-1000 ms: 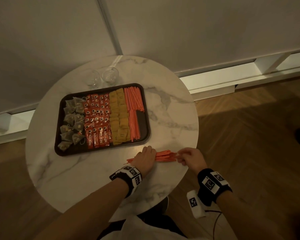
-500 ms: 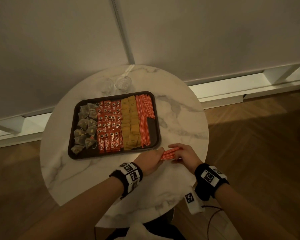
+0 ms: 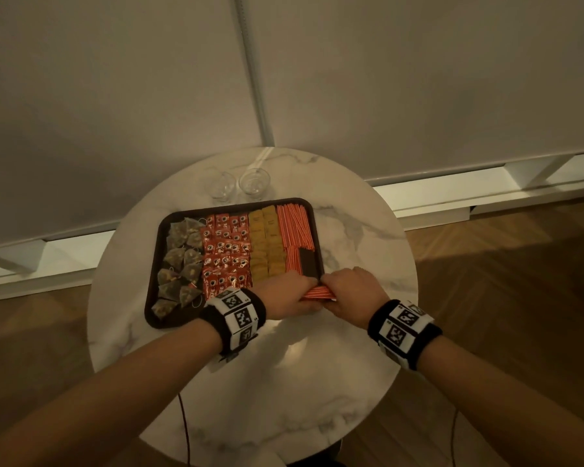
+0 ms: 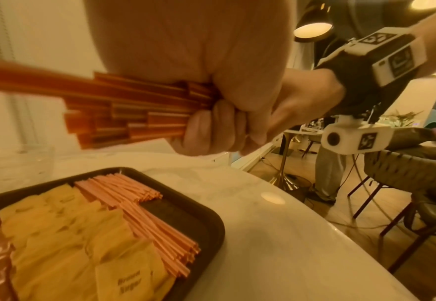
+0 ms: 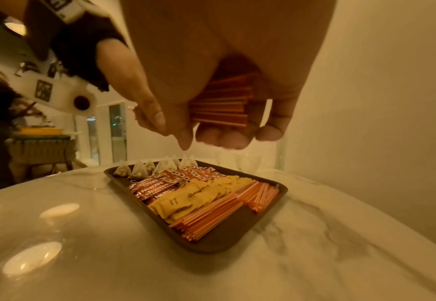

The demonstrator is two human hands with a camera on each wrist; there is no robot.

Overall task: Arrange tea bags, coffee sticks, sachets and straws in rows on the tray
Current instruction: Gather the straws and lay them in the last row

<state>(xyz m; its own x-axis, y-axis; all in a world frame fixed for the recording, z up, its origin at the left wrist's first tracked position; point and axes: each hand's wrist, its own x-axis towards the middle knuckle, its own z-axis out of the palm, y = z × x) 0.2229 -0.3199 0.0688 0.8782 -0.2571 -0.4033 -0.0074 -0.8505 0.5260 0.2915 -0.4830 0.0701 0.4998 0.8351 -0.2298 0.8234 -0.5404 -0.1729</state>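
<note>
A dark tray [image 3: 153, 311] on the round marble table holds rows of tea bags [image 3: 179, 261], red coffee sticks [image 3: 226, 254], yellow sachets [image 3: 267, 244] and orange straws [image 3: 295, 230]. A bare patch of tray [image 3: 307, 264] shows beside the nearer straws. Both hands hold a bundle of straws [image 3: 317, 293] just above the tray's near right corner. My left hand [image 3: 290, 294] covers its left end. In the right wrist view my right hand [image 5: 224, 138] curls round the bundle [image 5: 221, 106], and the left wrist view shows the bundle [image 4: 134, 106] above the tray.
Two empty glasses [image 3: 221, 185] [image 3: 254, 180] stand behind the tray near the wall. The marble table [image 3: 250, 382] reaches towards me, with wooden floor round it. A woven chair [image 4: 405, 173] stands off to the right.
The hands closed in on the straws lying on the table, gathered them into a short bundle, and lifted it forward to the tray's near right corner.
</note>
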